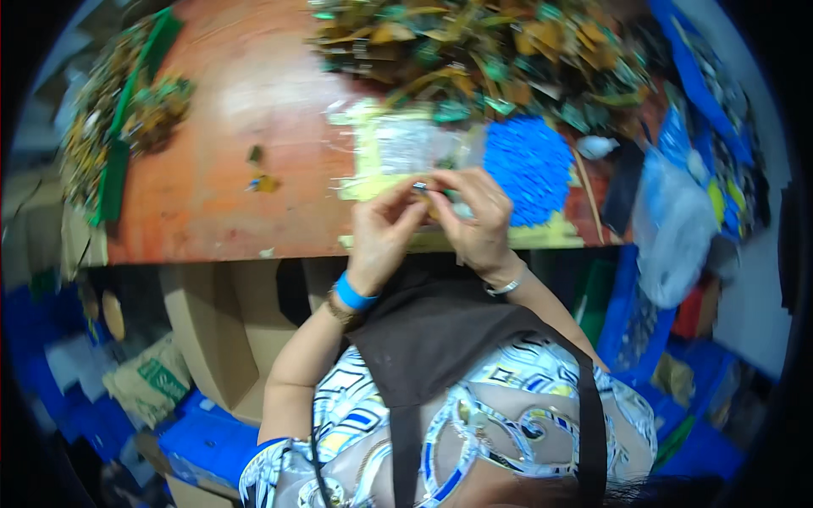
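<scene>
My left hand (381, 237) and my right hand (481, 216) meet over the table's near edge, fingertips pinched together. Between them is a small dark and silvery piece (419, 186), too small and blurred to name; both hands seem to grip it. Right of my right hand lies a pile of small bright blue parts (532, 169). Just beyond my fingers is a patch of fine silvery pieces (405, 144), bordered by yellow tape (364, 148). Farther off spreads a big heap of flat brown and green pieces (474, 55), their kind unclear.
A green strip (114, 173) fences off more small pieces at the table's left end, with a small brown-green pile (161, 114) beside it. A thin stick (589, 196) and a clear plastic bag (673, 224) are at right. A cardboard box (216, 330) stands below the edge.
</scene>
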Available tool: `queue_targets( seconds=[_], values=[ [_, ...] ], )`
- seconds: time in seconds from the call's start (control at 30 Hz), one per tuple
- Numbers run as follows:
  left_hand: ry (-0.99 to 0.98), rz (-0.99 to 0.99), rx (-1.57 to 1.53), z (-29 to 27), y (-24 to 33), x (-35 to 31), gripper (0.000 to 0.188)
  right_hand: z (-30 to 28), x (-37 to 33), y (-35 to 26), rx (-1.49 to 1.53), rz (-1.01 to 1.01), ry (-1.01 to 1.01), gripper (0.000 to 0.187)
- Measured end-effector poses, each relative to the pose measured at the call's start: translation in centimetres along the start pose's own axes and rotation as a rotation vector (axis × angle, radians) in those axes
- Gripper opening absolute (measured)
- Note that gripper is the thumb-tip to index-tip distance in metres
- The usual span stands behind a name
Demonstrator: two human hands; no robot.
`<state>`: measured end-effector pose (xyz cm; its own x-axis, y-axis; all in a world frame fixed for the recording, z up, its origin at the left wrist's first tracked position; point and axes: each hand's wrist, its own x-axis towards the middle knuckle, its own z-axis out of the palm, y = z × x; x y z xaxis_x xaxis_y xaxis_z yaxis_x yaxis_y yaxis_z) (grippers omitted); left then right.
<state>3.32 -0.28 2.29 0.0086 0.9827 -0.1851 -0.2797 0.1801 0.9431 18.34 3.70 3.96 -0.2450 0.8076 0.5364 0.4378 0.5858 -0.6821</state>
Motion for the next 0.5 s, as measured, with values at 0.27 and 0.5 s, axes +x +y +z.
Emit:
queue_targets(
  seconds=[0.27,0.5],
  values=[
    [0.021,0.067,-0.048,-0.7,-0.7,-0.4,0.023,1.1,-1.0,-1.5,0.03,0.061,-0.04,0.025],
    [0.069,0.175,-0.049,-2.7,0.0,-0.8,0.018,2.5,-0.9,-1.8,0.069,0.055,-0.128,0.024]
  ],
)
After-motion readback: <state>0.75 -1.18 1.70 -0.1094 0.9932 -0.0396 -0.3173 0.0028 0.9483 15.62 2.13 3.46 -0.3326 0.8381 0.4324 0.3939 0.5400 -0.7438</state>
